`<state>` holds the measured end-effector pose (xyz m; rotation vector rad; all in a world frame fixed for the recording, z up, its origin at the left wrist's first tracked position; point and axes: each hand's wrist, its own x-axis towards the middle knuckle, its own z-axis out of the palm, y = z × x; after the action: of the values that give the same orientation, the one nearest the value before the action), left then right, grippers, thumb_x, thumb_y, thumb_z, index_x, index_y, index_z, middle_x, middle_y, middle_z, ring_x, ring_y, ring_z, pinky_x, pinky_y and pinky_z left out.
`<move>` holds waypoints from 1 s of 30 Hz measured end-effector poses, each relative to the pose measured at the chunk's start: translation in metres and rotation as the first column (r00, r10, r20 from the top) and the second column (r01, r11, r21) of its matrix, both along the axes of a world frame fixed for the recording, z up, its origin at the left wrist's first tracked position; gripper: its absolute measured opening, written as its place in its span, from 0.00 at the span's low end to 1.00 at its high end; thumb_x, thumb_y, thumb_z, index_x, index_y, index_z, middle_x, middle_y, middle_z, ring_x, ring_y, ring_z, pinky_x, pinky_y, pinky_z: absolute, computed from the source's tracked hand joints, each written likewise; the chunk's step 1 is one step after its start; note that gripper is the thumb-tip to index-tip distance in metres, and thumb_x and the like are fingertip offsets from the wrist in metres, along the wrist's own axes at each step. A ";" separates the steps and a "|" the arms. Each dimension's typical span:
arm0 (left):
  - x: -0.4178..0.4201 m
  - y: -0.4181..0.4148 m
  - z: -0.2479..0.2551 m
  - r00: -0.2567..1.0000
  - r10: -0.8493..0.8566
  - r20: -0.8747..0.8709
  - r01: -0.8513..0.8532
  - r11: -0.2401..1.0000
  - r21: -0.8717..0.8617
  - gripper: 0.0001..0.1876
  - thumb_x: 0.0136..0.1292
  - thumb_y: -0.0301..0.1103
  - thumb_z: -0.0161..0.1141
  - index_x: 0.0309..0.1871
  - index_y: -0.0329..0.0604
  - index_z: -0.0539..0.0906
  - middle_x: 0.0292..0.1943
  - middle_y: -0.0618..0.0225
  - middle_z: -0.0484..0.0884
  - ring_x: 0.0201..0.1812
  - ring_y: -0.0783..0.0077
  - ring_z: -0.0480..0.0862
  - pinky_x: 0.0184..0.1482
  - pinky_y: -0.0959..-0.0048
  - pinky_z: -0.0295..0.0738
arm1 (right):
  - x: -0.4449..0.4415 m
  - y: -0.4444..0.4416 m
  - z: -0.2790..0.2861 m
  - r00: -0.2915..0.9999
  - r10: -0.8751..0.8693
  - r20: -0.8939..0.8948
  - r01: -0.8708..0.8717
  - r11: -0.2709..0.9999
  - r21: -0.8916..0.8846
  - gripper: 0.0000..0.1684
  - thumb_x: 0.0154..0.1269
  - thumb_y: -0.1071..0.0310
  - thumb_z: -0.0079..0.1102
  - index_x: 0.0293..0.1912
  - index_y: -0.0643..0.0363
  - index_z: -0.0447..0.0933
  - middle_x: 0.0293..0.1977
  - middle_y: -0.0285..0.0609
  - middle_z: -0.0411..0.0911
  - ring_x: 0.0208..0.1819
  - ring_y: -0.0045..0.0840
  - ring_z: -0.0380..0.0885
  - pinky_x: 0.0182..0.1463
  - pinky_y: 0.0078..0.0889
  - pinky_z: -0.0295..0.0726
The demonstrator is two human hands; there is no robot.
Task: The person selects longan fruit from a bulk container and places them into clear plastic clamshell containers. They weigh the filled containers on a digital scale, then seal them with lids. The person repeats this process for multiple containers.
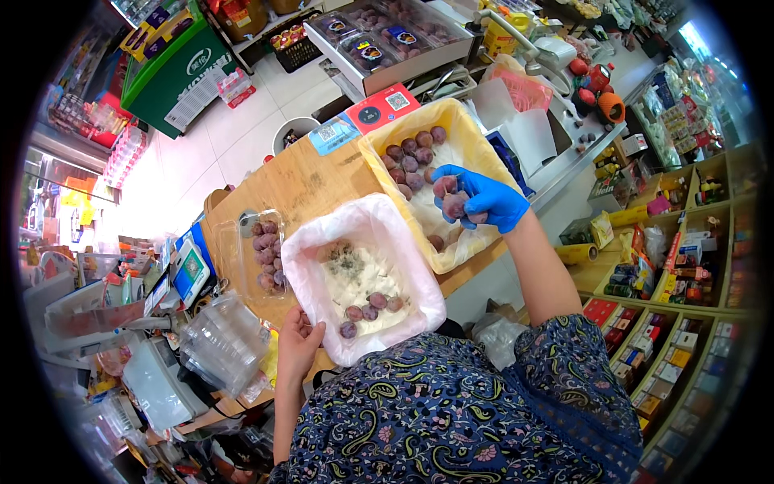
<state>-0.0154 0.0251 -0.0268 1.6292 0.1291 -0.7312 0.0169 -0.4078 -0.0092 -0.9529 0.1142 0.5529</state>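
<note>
My right hand (484,199), in a blue disposable glove, holds several purple plums (453,204) above a yellow-lined basket (462,118). More plums (409,163) lie inside that basket. My bare left hand (301,339) rests at the left rim of a basket lined with white-pink plastic (308,233); thumb and fingers are at its edge, and whether they pinch it is hard to tell. Several plums (370,312) sit in its lower part, with a dark, mouldy-looking patch (344,259) on its bottom. Left of it stands an open clear plastic clamshell box (245,287) with plums in it.
The baskets stand on a wooden table (314,181). Stacked clear plastic boxes (221,345) and a payment device with a printed code (191,271) are at the left. Beyond are a carton of packed fruit (387,72) and a waste bin (296,130). Shelves of goods (671,242) line the right.
</note>
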 end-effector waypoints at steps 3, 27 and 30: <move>-0.001 0.005 0.001 1.000 -0.002 -0.004 0.002 1.000 -0.021 0.20 0.64 0.22 0.56 0.59 0.35 0.69 0.44 0.65 0.79 0.39 0.78 0.81 0.38 0.78 0.79 | 0.003 0.008 0.009 0.999 -0.002 -0.034 0.004 0.999 0.049 0.43 0.42 0.76 0.62 0.62 0.52 0.63 0.45 0.39 0.72 0.38 0.27 0.76 0.25 0.16 0.71; 0.042 0.055 -0.017 0.803 0.350 0.483 -0.398 0.917 -0.003 0.28 0.61 0.27 0.61 0.65 0.39 0.68 0.60 0.59 0.69 0.59 0.65 0.74 0.52 0.68 0.76 | 0.173 0.326 -0.007 0.781 0.625 0.014 -0.307 0.403 -0.862 0.39 0.48 0.67 0.71 0.61 0.62 0.68 0.45 0.47 0.78 0.41 0.29 0.80 0.40 0.31 0.82; 0.040 0.055 -0.024 0.790 0.359 0.497 -0.406 0.914 -0.015 0.28 0.59 0.28 0.62 0.64 0.42 0.68 0.57 0.59 0.68 0.56 0.66 0.75 0.50 0.70 0.77 | 0.172 0.310 -0.011 0.837 0.525 0.156 -0.133 0.472 -0.872 0.36 0.46 0.66 0.72 0.57 0.63 0.73 0.45 0.50 0.78 0.42 0.31 0.80 0.43 0.31 0.82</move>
<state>0.0247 0.0796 -0.0505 1.7569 0.1222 0.0177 0.1885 -0.0980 -0.0200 -2.0873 -0.2348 0.6606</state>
